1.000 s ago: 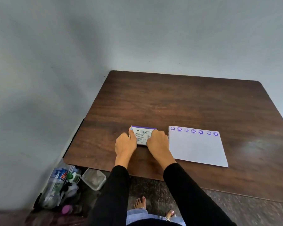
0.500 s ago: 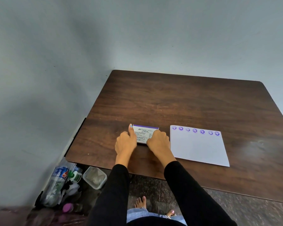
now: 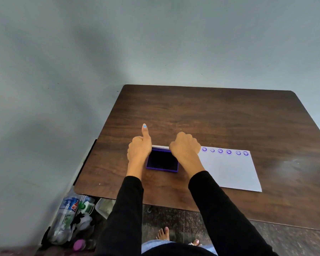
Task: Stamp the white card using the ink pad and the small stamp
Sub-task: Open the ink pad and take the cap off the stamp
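While both sets of fingers curl at the raised lid's [image 3: 160, 146] edge, left thumb up, the left hand [image 3: 139, 149] and right hand [image 3: 185, 147] flank the open ink pad [image 3: 162, 161] mid-frame; beside it, right, lies the white card [image 3: 229, 169] on the table [image 3: 201, 111].

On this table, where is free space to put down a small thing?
The table is bare across its far half, beyond the hands and the white card, and on the right of the card. The near strip before the ink pad is also free. It is crowded around the pad, between left hand and right hand.
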Available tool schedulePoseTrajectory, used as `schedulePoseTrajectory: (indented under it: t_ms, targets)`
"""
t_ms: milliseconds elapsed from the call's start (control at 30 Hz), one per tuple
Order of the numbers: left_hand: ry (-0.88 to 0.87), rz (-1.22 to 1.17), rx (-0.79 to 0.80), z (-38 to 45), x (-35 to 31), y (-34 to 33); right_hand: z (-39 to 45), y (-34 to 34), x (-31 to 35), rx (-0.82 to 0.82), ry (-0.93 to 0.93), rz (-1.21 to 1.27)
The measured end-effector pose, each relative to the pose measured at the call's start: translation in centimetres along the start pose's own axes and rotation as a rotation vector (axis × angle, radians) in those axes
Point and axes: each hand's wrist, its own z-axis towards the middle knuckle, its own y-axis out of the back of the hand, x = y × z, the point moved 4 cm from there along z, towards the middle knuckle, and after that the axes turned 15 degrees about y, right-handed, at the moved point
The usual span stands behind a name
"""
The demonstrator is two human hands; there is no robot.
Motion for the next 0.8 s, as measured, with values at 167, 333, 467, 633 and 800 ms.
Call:
schedulePoseTrajectory:
  t_ms: [167, 333, 467, 633, 800]
  targets:
    - [-0.021, -0.006, 0.022, 1.2, -1.6, -0.7, 1.9, 0.6, -0.2, -0.014, -0.006, -0.023]
    - [0.012, 0.002, 0.031, 2.4, -2.9, -1.3, 3.8, 0.4, -0.6, -0.028, -0.037, -0.024]
    - [0.044, 0.006, 0.039, 3.5, -3.2, -2.0, 5.0, -0.2, -1.4, -0.03, -0.073, 0.037]
    - [0.1, -0.053, 0.1, 4.8, -3.2, -3.2, 5.9, -1.1, -2.3, -0.017, -0.124, 0.121]
    - [0.133, -0.132, 0.185, 5.5, -2.9, -4.1, 6.4, -1.9, -2.7, 0.009, -0.161, 0.148]
